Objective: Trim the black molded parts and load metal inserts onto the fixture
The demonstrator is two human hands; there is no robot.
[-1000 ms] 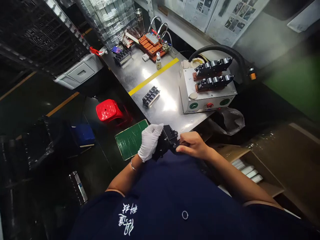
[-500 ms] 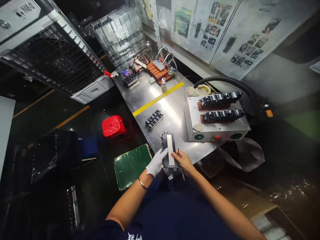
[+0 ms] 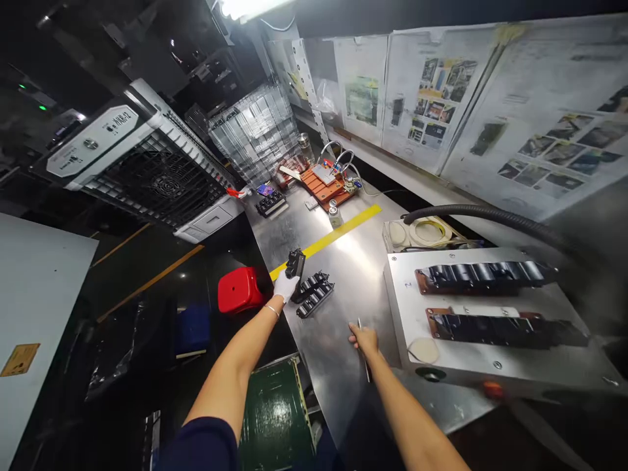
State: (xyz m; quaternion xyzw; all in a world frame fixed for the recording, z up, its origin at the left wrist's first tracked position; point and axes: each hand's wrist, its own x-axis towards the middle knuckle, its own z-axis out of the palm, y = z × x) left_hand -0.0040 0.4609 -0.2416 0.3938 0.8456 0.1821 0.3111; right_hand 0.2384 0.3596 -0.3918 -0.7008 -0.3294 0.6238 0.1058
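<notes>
Two hands, well apart from each other, work over one metal bench (image 3: 338, 356). The left hand (image 3: 285, 286), in the only glove, is clamped on one black part (image 3: 295, 261) near the middle of the frame. The right hand (image 3: 366, 340), bare, lower and right of it, has its fingers closed around one thin rod (image 3: 367, 373).

Just beside the held part lies one black block (image 3: 315, 301) with two rows; whether they touch, I cannot tell. One yellow strip (image 3: 348, 228) crosses the bench behind.

At right, one white box (image 3: 466, 360) bears two long black pieces, an upper one (image 3: 483, 275) and a lower one (image 3: 507, 327). One hose (image 3: 466, 209) arches above them.

Toward the upper middle stand one small bottle (image 3: 335, 216), one orange fixture (image 3: 321, 190) and one more dark block (image 3: 269, 205). One red stool (image 3: 238, 291) sits left of centre, and one green board (image 3: 275, 418) at bottom centre.
</notes>
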